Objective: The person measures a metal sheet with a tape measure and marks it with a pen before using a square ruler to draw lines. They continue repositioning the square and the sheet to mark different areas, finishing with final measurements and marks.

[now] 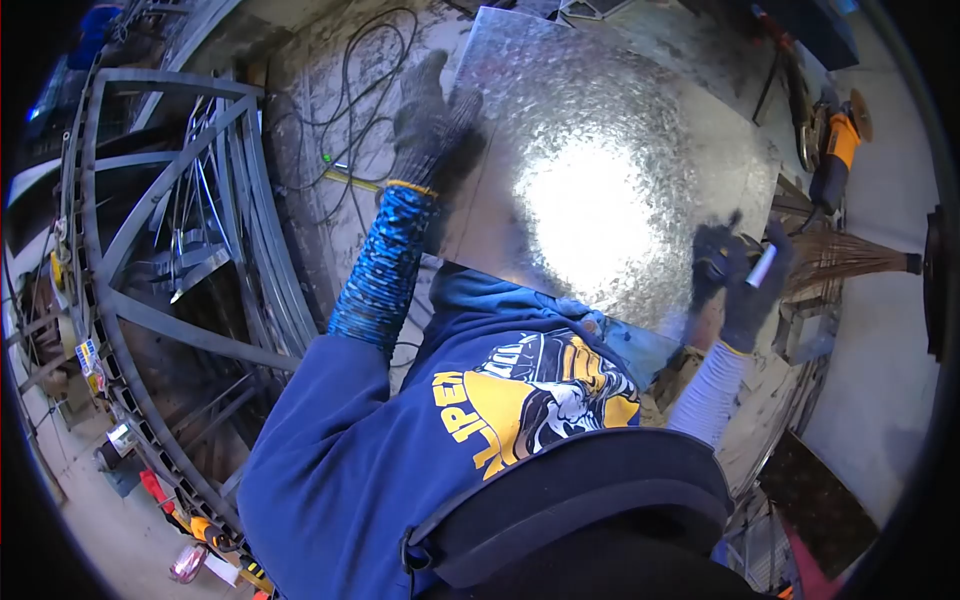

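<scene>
A large shiny metal sheet (660, 130) lies in front of my body, with a bright glare near its middle. My left hand (432, 125), in a dark knit glove, rests at the sheet's left edge with its fingers stretched out. Near the right edge, my right hand (748, 285) wears a dark glove and is closed on a white marker (762, 265). Its dark reflection shows on the metal. Left of my left hand, a yellow measuring stick or tape (352, 179) lies on the work surface.
Metal frames (180, 345) stand at the left. A dark cable (345, 75) coils at the upper left. On the right are an orange angle grinder (838, 150) and a straw broom (850, 256). More tools lie at the lower left.
</scene>
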The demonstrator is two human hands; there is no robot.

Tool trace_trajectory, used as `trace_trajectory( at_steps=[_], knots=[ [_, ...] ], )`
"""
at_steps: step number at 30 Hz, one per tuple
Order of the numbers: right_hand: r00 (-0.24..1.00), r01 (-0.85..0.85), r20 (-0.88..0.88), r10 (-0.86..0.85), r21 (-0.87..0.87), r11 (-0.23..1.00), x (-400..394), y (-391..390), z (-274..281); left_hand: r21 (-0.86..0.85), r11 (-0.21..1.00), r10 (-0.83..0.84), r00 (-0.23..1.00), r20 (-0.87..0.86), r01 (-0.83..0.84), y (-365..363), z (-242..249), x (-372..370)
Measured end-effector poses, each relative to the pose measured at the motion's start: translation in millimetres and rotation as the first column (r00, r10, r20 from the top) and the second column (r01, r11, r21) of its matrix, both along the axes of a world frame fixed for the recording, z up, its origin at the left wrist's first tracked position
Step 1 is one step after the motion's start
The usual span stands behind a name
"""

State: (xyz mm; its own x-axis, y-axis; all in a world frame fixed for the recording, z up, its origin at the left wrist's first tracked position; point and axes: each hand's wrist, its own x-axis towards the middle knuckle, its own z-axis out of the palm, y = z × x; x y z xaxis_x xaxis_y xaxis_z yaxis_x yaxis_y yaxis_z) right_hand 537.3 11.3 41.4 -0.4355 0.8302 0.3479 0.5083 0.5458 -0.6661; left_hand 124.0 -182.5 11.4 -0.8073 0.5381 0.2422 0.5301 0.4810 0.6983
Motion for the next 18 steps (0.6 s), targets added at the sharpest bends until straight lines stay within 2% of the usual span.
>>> trace_trajectory(
  at_steps=[1, 2, 3, 4, 5, 7, 8, 10, 11, 13, 14, 18],
  knots=[
    [0.999, 0.006, -0.038, -0.002, 0.094, 0.996, -19, -10, -10, -0.021, 0.998, -0.067, 0.937, -0.343, 0.064, 9, 1, -9],
    [0.999, -0.013, 0.031, 0.009, 0.132, 0.991, -28, -17, -11, -0.018, 0.998, -0.067, 0.937, -0.342, 0.064, 21, 7, -14],
    [0.995, -0.033, 0.102, 0.016, 0.169, 0.985, -34, -21, -11, -0.015, 0.99, -0.141, 0.939, -0.313, 0.143, 37, 17, -17],
    [0.994, -0.03, 0.11, 0.011, 0.171, 0.985, -35, -24, -10, -0.009, 0.975, -0.217, 0.935, -0.28, 0.224, 54, 28, -17],
    [0.987, 0.0, 0.162, -0.022, 0.135, 0.991, -35, -27, -8, -0.004, 0.973, -0.224, 0.936, -0.273, 0.232, 73, 44, -12],
    [0.972, 0.058, 0.219, -0.081, 0.109, 0.992, -34, -34, -7, -0.203, 0.955, -0.232, 0.971, -0.057, 0.216, 115, 73, 0],
    [0.978, 0.024, 0.203, -0.057, 0.162, 0.986, -36, -35, -6, -0.189, 0.953, -0.253, 0.966, -0.055, 0.238, 137, 76, 1],
    [0.986, 0.016, 0.154, -0.058, 0.258, 0.966, -35, -27, -15, -0.436, 0.839, -0.241, 0.941, 0.238, 0.325, 178, 78, 2],
    [0.985, -0.003, 0.166, -0.041, 0.256, 0.967, -35, -16, -19, -0.426, 0.838, -0.261, 0.936, 0.236, 0.341, 190, 80, 10],
    [0.967, 0.058, 0.213, -0.136, 0.336, 0.94, -46, 12, -27, -0.668, 0.719, -0.266, 0.964, -0.011, 0.191, 211, 85, 22],
    [0.968, 0.095, 0.205, -0.145, 0.233, 0.968, -56, 29, -24, -0.704, 0.69, -0.262, 0.965, -0.03, 0.165, 219, 81, 24],
    [0.981, 0.102, 0.134, -0.137, 0.241, 0.965, -111, 85, -3, -0.681, 0.725, -0.235, 0.966, -0.111, 0.098, 203, 82, 20]
  ],
)
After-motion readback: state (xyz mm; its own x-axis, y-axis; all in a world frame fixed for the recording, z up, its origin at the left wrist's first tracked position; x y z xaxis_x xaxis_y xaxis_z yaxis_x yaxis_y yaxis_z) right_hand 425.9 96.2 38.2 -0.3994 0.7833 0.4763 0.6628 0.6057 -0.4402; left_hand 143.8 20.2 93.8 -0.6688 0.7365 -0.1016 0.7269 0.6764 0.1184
